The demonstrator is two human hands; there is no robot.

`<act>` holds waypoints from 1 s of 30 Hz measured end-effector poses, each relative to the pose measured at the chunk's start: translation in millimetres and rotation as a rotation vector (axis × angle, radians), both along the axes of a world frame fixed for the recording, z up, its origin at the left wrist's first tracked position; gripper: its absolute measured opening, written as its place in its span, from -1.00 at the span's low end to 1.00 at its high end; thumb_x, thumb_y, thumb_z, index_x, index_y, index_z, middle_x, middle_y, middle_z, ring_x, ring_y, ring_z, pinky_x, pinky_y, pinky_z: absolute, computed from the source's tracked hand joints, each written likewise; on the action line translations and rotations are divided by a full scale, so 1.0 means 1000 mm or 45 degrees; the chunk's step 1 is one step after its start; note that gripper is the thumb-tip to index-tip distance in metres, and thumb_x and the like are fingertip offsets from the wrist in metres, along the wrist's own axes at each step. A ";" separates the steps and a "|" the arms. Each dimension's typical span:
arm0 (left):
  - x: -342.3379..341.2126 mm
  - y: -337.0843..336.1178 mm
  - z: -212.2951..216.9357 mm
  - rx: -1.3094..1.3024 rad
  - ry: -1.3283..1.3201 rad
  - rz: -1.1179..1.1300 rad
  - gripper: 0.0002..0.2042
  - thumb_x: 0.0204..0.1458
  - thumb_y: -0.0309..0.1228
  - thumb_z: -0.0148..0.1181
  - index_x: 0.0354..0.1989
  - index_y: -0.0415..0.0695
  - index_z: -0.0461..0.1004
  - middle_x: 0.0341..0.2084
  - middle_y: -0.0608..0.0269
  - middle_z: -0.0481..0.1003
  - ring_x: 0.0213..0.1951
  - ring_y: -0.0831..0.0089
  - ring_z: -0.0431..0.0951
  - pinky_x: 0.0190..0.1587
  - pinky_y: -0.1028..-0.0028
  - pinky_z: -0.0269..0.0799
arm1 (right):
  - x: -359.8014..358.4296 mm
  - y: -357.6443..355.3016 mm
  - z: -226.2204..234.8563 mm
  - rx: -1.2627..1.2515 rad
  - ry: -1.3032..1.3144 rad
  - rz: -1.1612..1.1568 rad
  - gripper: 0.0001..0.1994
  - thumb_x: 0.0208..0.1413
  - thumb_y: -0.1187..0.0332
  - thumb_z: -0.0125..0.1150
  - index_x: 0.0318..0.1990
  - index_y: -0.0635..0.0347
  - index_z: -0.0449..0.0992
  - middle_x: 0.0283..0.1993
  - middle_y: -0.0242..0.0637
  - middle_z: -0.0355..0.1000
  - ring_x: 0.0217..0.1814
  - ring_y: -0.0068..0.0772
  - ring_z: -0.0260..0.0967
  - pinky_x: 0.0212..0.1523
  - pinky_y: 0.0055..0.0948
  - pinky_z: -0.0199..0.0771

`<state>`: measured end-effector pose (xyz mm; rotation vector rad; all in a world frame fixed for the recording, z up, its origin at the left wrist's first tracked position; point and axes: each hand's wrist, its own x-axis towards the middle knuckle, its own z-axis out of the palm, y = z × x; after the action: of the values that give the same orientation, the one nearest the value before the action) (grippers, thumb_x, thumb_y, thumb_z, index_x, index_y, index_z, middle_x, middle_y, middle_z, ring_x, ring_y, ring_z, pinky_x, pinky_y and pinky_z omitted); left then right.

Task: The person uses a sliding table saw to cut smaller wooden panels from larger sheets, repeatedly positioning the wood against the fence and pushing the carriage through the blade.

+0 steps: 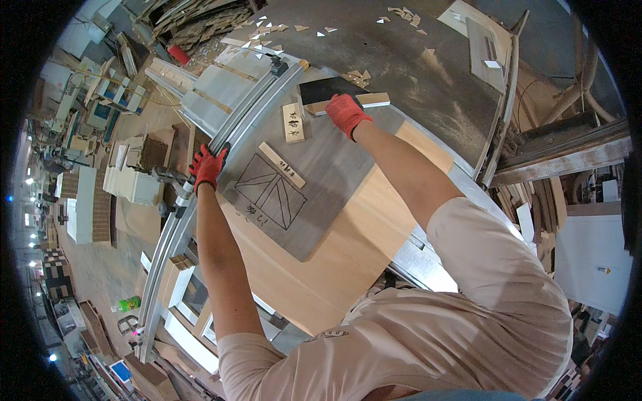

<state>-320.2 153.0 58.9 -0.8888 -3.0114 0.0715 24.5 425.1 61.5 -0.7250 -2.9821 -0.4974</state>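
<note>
Gloves, red, cover both my hands; my left hand (208, 166) is curled round the metal rail (227, 134) at the counter's left edge, fingers wrapped over it beside the panel's left corner; my right hand (346, 113) lies palm down, fingers pressed together, on a pale wood strip (372, 100) at the far edge of the counter (348, 247), right against a black plate (324, 89) behind it; whether the fingers pinch the strip or only press on it I cannot tell.

Between my arms a grey panel (314, 180) lies flat on the pale wooden counter, its near corner pointing toward me; a rectangle crossed with diagonal lines (271, 191) is drawn in marker on its left part, with handwriting just below it; a narrow wood strip (281, 164) with marks rests on the panel at the drawing's far side, and a short wood block (293, 122), also marked, lies at the panel's far corner, just left of my right hand.

Beyond the black plate runs a dark, dusty surface scattered with small triangular offcuts (267, 30); to the left, past the rail, the workshop floor holds stacks of boards (144, 164).
</note>
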 end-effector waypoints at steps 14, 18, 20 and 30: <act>0.011 -0.004 0.008 -0.004 0.107 -0.069 -0.05 -0.07 0.45 -0.05 0.40 0.03 0.07 0.24 -0.11 0.27 0.25 -0.12 0.27 0.24 -0.11 0.09 | 0.004 0.000 -0.009 0.018 0.084 -0.010 -0.84 -0.01 0.41 0.13 -0.32 0.13 0.64 -0.21 -0.04 0.56 -0.13 -0.17 0.55 -0.23 -0.24 0.47; 0.015 0.000 0.021 -0.045 0.083 -0.098 -0.06 -0.04 0.44 -0.05 0.42 0.05 0.05 0.26 -0.12 0.26 0.25 -0.13 0.30 0.20 -0.11 0.21 | 0.006 0.004 -0.007 0.011 0.073 0.008 -0.83 -0.02 0.42 0.13 -0.31 0.20 0.63 -0.25 -0.06 0.57 -0.21 -0.17 0.56 -0.29 -0.25 0.48; 0.022 0.010 0.024 -0.017 0.085 -0.130 -0.08 -0.03 0.41 -0.03 0.41 0.03 0.09 0.25 -0.11 0.28 0.25 -0.09 0.30 0.21 -0.08 0.22 | 0.014 0.007 -0.010 0.157 0.133 -0.009 -0.80 -0.04 0.42 0.14 -0.31 0.31 0.62 -0.35 -0.09 0.58 -0.30 -0.19 0.57 -0.35 -0.26 0.47; 0.012 -0.009 0.027 0.064 0.105 -0.129 -0.11 -0.04 0.39 0.04 0.33 -0.03 0.18 0.17 -0.12 0.35 0.19 -0.11 0.36 0.17 0.00 0.29 | 0.005 -0.002 -0.002 0.120 0.177 0.043 -0.74 -0.03 0.41 0.12 -0.24 0.39 0.60 -0.38 -0.13 0.57 -0.36 -0.21 0.54 -0.40 -0.28 0.41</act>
<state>-307.7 144.0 86.4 -1.0052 -2.8741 0.0317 29.2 423.5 59.3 -0.6703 -2.8164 -0.5571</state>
